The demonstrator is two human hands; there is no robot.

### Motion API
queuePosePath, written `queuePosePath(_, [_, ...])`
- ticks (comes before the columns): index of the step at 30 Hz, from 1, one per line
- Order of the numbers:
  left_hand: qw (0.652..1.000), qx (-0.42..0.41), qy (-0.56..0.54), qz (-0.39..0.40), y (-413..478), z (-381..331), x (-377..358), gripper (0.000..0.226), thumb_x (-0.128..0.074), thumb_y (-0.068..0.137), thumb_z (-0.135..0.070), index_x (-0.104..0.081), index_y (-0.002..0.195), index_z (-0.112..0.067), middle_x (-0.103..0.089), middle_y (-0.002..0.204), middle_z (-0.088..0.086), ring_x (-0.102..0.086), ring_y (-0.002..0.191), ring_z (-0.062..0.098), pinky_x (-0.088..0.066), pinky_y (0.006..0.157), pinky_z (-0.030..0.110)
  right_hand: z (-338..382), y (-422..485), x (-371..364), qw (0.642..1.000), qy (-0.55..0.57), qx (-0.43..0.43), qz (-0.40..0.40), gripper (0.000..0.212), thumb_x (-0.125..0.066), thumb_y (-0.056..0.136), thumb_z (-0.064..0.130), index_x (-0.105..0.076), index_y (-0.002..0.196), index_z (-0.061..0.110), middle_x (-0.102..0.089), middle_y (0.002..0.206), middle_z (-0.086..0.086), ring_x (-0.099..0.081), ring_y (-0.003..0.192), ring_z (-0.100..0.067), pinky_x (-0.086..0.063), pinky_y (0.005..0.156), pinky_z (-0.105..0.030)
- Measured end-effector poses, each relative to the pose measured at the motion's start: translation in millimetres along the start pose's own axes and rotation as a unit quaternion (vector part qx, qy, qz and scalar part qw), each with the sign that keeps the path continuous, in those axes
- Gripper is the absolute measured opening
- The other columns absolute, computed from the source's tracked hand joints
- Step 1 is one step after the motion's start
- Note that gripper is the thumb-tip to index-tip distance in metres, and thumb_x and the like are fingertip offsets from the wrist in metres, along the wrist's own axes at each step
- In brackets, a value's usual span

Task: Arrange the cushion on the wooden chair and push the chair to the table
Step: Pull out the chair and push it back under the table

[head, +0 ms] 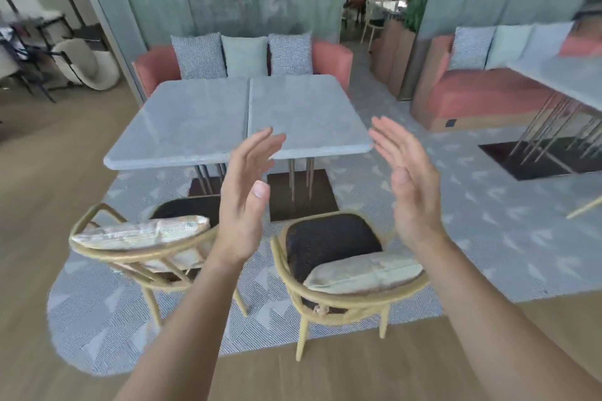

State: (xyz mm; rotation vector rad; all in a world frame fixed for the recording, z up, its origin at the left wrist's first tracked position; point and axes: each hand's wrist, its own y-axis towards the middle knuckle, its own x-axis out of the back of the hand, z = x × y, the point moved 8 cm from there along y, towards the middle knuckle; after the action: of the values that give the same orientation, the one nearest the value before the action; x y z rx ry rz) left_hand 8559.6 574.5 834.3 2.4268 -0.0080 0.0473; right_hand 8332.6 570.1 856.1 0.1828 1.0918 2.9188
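head view: left hand (244, 202) and right hand (412, 192) raised flat-fingered, holding nothing, above two wooden chairs (342, 303) with cushions (365, 273), short of table (202, 120).

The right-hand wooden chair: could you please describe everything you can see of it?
The right-hand chair has a pale, curved bentwood frame and a dark round seat pad. A light cushion rests against the backrest. It stands at the rug's near edge, facing the table but apart from it. The left hand and right hand hover above, touching nothing.

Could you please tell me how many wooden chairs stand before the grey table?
2: the left chair, the right chair, both short of the table; others may be out of frame.
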Motion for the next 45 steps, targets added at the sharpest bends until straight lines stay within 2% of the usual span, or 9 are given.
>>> queuePosePath(13, [0.999,0.036,0.017,0.004,28,83,-138,0.069,-0.046,0.099,-0.077,-0.046,0.15,-0.03,-0.059,0.149,0.015,-0.057,0.14,0.038,-0.045,0.117,0.059,-115,-2,136,0.997,-0.021,-0.075,-0.002,0.087,-0.05,0.093,0.076,-0.044,0.149,0.01,-0.055,0.152,-0.01,-0.055,0.141,-0.022,-0.042,0.119,-0.044])
queuePosePath(17, [0.994,0.091,0.054,0.007,-1,116,-168,0.069,-0.049,0.098,-0.077,-0.047,0.149,-0.031,-0.058,0.148,0.016,-0.061,0.137,0.033,-0.051,0.112,0.045,-184,-31,148,0.986,-0.02,-0.149,0.065,0.082,-0.054,0.091,0.075,-0.046,0.148,0.017,-0.057,0.149,-0.004,-0.056,0.138,-0.016,-0.043,0.117,-0.035])
queuePosePath(20, [0.979,0.173,0.103,0.038,-45,158,-192,0.071,-0.05,0.093,-0.082,-0.05,0.15,-0.039,-0.062,0.147,0.0,-0.064,0.132,0.022,-0.052,0.108,0.038,-242,-65,152,0.968,-0.078,-0.2,0.129,0.067,-0.059,0.091,0.058,-0.055,0.144,0.018,-0.065,0.135,-0.001,-0.062,0.126,-0.011,-0.042,0.113,-0.024])
queuePosePath(22, [0.958,0.24,0.145,0.063,-82,193,-209,0.063,-0.05,0.089,-0.084,-0.053,0.143,-0.052,-0.066,0.14,-0.011,-0.066,0.127,0.012,-0.053,0.106,0.035,-279,-97,149,0.948,-0.117,-0.22,0.199,0.061,-0.059,0.087,0.057,-0.061,0.135,0.02,-0.069,0.122,-0.001,-0.066,0.116,-0.016,-0.04,0.111,-0.02])
queuePosePath(27, [0.859,0.402,0.263,0.177,-178,274,-233,0.046,-0.052,0.075,-0.087,-0.059,0.112,-0.061,-0.068,0.112,-0.022,-0.068,0.106,0.009,-0.054,0.1,0.045,-355,-183,136,0.859,-0.162,-0.303,0.38,0.063,-0.057,0.084,0.079,-0.068,0.123,0.03,-0.07,0.12,0.005,-0.067,0.111,-0.014,-0.053,0.1,-0.043])
queuePosePath(30, [0.751,0.452,0.354,0.327,-221,304,-240,0.083,-0.045,0.066,-0.097,-0.057,0.138,-0.057,-0.066,0.141,-0.015,-0.06,0.134,0.016,-0.04,0.12,0.045,-372,-204,124,0.818,-0.244,-0.234,0.465,0.086,-0.034,0.078,0.096,-0.071,0.12,0.031,-0.073,0.107,0.008,-0.069,0.101,-0.017,-0.055,0.091,-0.041])
queuePosePath(33, [0.643,0.361,0.512,0.441,-239,319,-245,0.087,-0.055,0.075,-0.09,-0.052,0.149,-0.043,-0.061,0.15,-0.014,-0.054,0.141,0.018,-0.029,0.124,0.041,-380,-229,107,0.734,-0.343,-0.137,0.57,0.075,-0.039,0.085,0.089,-0.06,0.134,0.036,-0.065,0.13,0.005,-0.065,0.115,-0.026,-0.052,0.09,-0.041])
queuePosePath(38, [0.592,0.353,0.579,0.435,-231,338,-248,0.042,-0.06,0.095,-0.06,-0.073,0.121,-0.03,-0.075,0.121,-0.005,-0.073,0.111,0.026,-0.055,0.098,0.04,-395,-234,89,0.654,-0.43,-0.059,0.619,0.054,-0.044,0.098,0.068,-0.062,0.128,0.027,-0.071,0.116,-0.006,-0.071,0.104,-0.031,-0.054,0.088,-0.043])
queuePosePath(45, [0.574,0.315,0.615,0.439,-223,362,-243,0.039,-0.057,0.096,-0.055,-0.076,0.115,-0.026,-0.076,0.116,-0.004,-0.073,0.106,0.027,-0.053,0.088,0.039,-414,-223,80,0.656,-0.44,-0.026,0.613,0.034,-0.051,0.097,0.04,-0.069,0.122,0.027,-0.075,0.096,-0.007,-0.073,0.085,-0.029,-0.041,0.069,-0.039])
